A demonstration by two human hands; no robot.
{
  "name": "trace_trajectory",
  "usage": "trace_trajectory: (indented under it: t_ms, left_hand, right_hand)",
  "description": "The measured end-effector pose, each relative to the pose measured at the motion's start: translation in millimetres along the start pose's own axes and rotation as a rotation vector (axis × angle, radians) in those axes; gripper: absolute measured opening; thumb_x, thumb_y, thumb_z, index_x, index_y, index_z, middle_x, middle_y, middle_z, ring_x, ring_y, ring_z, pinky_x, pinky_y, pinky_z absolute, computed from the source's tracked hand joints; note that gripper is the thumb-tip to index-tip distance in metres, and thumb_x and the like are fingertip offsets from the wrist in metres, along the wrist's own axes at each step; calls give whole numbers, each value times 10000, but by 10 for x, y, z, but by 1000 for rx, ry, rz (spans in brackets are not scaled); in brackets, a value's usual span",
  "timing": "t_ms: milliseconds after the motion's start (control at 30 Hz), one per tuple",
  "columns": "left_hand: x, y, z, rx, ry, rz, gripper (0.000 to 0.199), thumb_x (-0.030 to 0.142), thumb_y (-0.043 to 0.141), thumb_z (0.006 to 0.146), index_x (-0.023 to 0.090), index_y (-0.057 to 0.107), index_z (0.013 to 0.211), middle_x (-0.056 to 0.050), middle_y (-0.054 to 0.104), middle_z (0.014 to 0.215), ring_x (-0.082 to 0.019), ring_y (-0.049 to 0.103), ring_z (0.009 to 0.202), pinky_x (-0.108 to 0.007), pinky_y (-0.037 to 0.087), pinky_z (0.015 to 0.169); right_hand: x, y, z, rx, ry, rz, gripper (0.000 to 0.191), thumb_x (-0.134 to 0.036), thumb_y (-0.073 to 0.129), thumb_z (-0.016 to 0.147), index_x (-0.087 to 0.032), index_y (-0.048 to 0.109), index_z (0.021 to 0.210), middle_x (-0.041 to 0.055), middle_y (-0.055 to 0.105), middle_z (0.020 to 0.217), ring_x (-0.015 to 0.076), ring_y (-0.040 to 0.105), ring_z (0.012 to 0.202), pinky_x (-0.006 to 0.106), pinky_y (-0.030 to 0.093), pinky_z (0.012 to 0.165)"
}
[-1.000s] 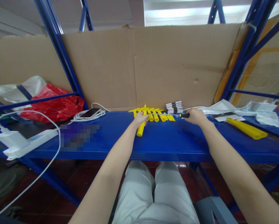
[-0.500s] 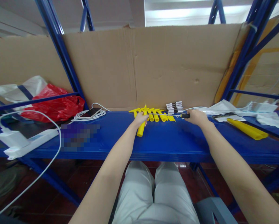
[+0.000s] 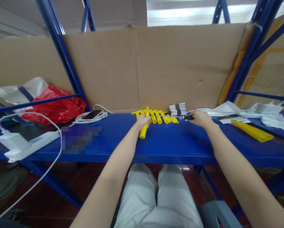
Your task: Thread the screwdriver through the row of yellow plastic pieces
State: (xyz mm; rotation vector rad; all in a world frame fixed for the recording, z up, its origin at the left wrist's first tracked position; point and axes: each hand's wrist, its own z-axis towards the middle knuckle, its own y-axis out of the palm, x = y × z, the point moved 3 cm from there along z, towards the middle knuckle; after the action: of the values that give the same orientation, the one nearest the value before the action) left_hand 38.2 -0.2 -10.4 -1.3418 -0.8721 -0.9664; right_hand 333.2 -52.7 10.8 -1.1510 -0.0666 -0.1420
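My left hand (image 3: 143,121) is closed round a yellow T-shaped tube piece (image 3: 143,132), its round end toward me and its crossbar beyond my fingers. In my right hand (image 3: 200,117) is a screwdriver (image 3: 187,117) with a black handle, its long thin shaft pointing left. The shaft's tip reaches the yellow piece beside my left fingers; the exact contact is too small to see. Behind, several similar yellow T-shaped pieces (image 3: 159,119) lie in a row on the blue table (image 3: 170,142).
White dark-banded bundles (image 3: 177,109) are stacked behind the row. Yellow tubes (image 3: 253,132) lie at the right. At the left are a coiled white cable (image 3: 91,118), a white power strip (image 3: 35,145) and a red bag (image 3: 56,104). A cardboard wall (image 3: 104,69) closes the back.
The screwdriver and my right hand have shifted very slightly. My left hand keeps its hold on the yellow piece in the same place.
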Motion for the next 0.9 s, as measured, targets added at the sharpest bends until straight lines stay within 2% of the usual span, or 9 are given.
trace_trajectory:
  t_ms: [167, 367, 500, 600, 900]
  left_hand:
    - [4, -3, -1, 0, -4, -6, 97, 73, 534, 832, 138, 601, 856, 67, 475, 456, -95, 483, 370, -201, 421, 438]
    - [-2, 0, 6, 9, -14, -16, 107, 64, 546, 822, 135, 608, 872, 68, 474, 449, -91, 477, 362, -195, 403, 427]
    - [-14, -8, 15, 11, -26, -32, 168, 69, 545, 828, 123, 626, 965, 75, 467, 444, -96, 486, 367, -195, 411, 440]
    - [-21, -18, 24, 20, -30, -38, 163, 77, 560, 820, 119, 635, 958, 72, 465, 440, -101, 493, 375, -197, 417, 447]
    - [-15, -11, 19, 7, -22, -39, 213, 66, 532, 811, 101, 627, 999, 77, 456, 428, -98, 477, 368, -193, 411, 436]
  right_hand:
    - [-17, -26, -15, 37, 23, -23, 300, -291, 578, 825, -190, 675, 1090, 157, 750, 1018, 320, 686, 975, 362, 452, 769]
    - [-2, -19, -17, -24, 40, 0, 315, -306, 578, 833, -202, 657, 1119, 153, 754, 1013, 311, 695, 943, 336, 447, 717]
    - [13, 22, 14, -31, -22, 21, 332, -305, 597, 797, -217, 674, 1108, 132, 763, 1013, 307, 697, 951, 341, 469, 744]
    - [9, 45, 28, -33, -53, 43, 328, -313, 593, 788, -209, 695, 1081, 134, 766, 1031, 313, 695, 973, 360, 484, 778]
    - [-56, -45, -34, -65, -12, 10, 273, -249, 582, 772, -202, 682, 1022, 152, 755, 1043, 331, 692, 1009, 381, 467, 824]
